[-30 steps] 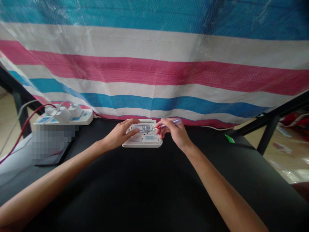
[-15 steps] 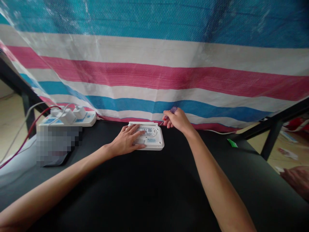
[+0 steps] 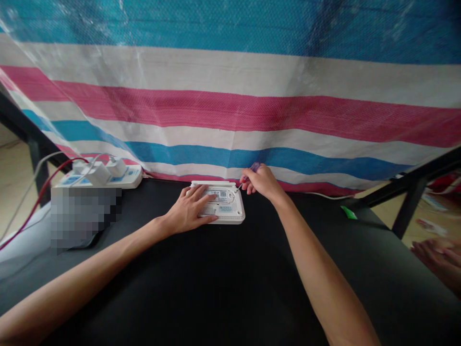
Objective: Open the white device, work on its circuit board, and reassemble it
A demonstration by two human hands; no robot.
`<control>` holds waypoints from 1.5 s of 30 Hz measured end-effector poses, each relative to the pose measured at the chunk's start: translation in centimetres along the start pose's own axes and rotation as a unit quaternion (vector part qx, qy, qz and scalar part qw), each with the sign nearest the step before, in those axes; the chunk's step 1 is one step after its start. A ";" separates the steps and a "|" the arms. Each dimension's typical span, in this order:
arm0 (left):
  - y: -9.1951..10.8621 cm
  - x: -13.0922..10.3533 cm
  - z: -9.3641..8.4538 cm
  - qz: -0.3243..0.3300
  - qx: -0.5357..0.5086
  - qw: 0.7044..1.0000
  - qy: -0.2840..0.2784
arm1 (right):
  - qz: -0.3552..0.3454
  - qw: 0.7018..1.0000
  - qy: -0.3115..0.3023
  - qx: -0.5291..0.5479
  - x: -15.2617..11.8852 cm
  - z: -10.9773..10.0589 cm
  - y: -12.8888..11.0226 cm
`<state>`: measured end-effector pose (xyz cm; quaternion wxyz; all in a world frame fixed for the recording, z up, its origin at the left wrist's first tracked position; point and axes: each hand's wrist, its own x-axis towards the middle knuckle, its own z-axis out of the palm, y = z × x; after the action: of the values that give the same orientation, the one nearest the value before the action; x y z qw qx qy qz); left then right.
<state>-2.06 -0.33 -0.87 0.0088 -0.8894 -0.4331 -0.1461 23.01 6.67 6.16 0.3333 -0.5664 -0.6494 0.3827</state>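
A white router (image 3: 233, 215) lies on the black table with its vented, labelled underside up; a white bar runs along its far edge. My left hand (image 3: 187, 209) rests on the left part of it, fingers spread and flat over the casing. In my right hand (image 3: 264, 182) is a screwdriver with a purple handle (image 3: 255, 166), the fingers closed around it. Its thin shaft slants down to the router's far right corner. Whether the tip sits in a screw is too small to tell.
A white power strip (image 3: 135, 177) with plugged-in adapters and cables stands at the back left, near a blurred-out dark item (image 3: 84, 216). A green scrap (image 3: 348, 212) lies at the right. Behind hangs a striped sheet (image 3: 230, 110). Another person's hand (image 3: 437, 257) shows at the far right.
My right hand and the screwdriver have shifted slightly left and down, the shaft now over the router's far right corner. My left hand stays in place on the router.
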 end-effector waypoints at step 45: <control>1.4 2.9 0.5 -0.019 0.010 0.999 0.036 | -0.134 0.926 -0.028 0.352 -0.2 3.8 0.3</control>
<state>0.89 1.10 -0.44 0.0306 -0.8749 -0.4508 -0.1742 19.92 6.04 4.09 0.5411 -0.3096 -0.5514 0.5543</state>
